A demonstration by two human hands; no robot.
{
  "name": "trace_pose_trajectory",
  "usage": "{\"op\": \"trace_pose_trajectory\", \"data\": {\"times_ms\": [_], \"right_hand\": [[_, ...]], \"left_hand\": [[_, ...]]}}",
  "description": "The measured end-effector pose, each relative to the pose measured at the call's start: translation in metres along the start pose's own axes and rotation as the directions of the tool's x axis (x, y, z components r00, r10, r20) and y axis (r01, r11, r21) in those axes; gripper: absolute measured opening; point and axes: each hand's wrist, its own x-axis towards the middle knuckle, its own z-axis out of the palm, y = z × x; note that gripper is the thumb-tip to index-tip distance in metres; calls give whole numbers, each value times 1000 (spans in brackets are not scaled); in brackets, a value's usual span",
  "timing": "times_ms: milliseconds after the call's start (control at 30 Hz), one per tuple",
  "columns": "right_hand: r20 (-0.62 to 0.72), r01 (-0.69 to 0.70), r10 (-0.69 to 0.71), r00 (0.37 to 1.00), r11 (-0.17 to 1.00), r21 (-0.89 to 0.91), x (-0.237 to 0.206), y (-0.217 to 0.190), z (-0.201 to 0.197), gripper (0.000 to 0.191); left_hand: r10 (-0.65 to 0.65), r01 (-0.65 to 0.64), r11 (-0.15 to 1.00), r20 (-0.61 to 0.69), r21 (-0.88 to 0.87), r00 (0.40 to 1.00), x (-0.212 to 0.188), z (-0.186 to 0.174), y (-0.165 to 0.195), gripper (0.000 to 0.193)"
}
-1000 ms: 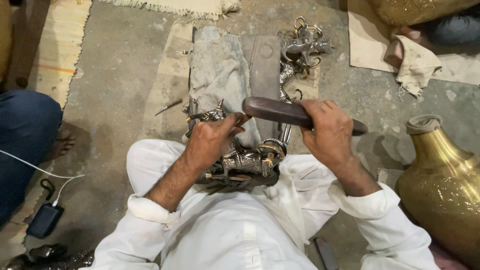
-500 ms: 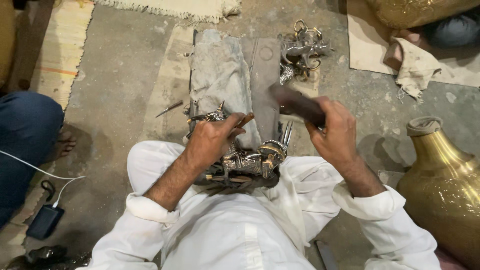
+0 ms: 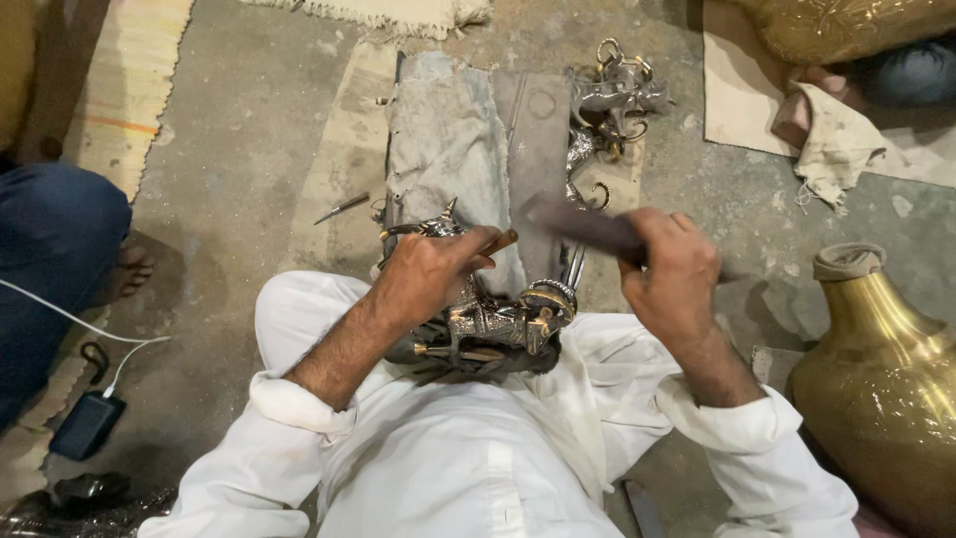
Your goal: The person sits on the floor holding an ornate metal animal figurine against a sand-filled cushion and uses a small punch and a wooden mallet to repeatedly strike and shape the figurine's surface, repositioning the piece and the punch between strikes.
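Observation:
My left hand (image 3: pixel 430 276) grips a small chisel (image 3: pixel 498 241) with a reddish tip, pressed against a silver and brass animal figurine (image 3: pixel 503 319) that lies in my lap. My right hand (image 3: pixel 669 267) is closed on a dark wooden mallet (image 3: pixel 583 224), blurred as it swings just above and right of the chisel. The figurine's curled horn (image 3: pixel 551 296) points toward the mallet.
A grey cloth-covered block (image 3: pixel 443 139) lies ahead with several ornate metal pieces (image 3: pixel 612 95) at its far right. A loose tool (image 3: pixel 342 207) lies on the concrete. A brass vase (image 3: pixel 876 399) stands right, another person's blue-trousered leg (image 3: pixel 50 259) and a charger (image 3: pixel 88 423) left.
The mallet has swung from held level above the figurine, up, then down toward the chisel. My left hand has stayed on the chisel and figurine.

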Motion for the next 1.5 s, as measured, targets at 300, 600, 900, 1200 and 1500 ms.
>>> {"op": "trace_pose_trajectory", "data": {"times_ms": [300, 600, 900, 1200, 1500], "right_hand": [[-25, -50, 51, 998, 997, 63, 7, -2, -9, 28], [-34, -78, 81, 996, 992, 95, 3, 2, -9, 34], [-27, -58, 58, 998, 998, -14, -10, 8, 3, 31], [-24, -1, 0, 1000, 998, -67, -13, 0, -1, 31], [-43, 1, -2, 999, 1000, -23, 0, 0, -9, 35]], "left_hand": [[3, -1, 1000, -74, 26, 997, -2, -1, 3, 28], [46, -46, 999, -30, 22, 998, 2, -3, 1, 31], [47, -50, 998, 61, 40, 997, 5, -1, -5, 37], [162, -163, 986, -54, -22, 985, 1, -5, -7, 38], [80, -84, 994, -56, -68, 995, 3, -1, -7, 34]]}}
